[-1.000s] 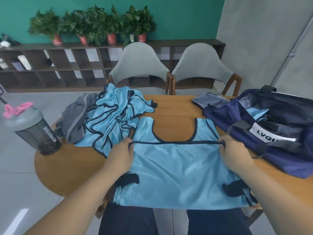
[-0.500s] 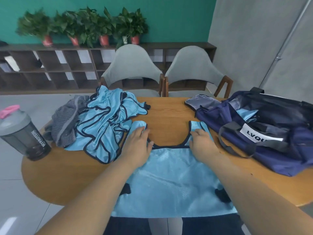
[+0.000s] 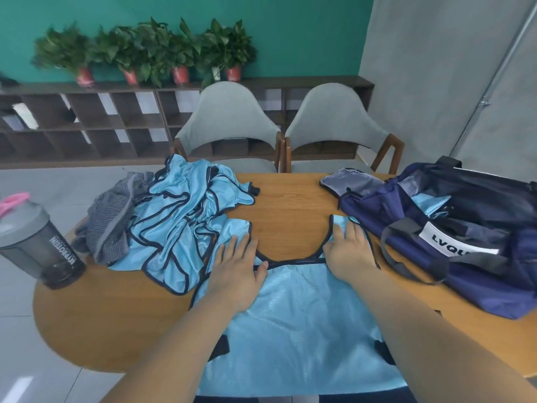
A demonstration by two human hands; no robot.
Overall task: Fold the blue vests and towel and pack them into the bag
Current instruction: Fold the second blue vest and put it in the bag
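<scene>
Head view | left hand (image 3: 236, 267) flat, fingers spread on vest (image 3: 299, 321) strap | right hand (image 3: 347, 251) flat on other strap | bag (image 3: 453, 228) unzipped, right of vest

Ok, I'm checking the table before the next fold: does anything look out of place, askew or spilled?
Nothing is spilled or damaged. The shaker bottle stands right at the table's left edge, which looks precarious. The unfolded vests lie in a crumpled heap against the bunched grey towel, not yet folded.
</scene>
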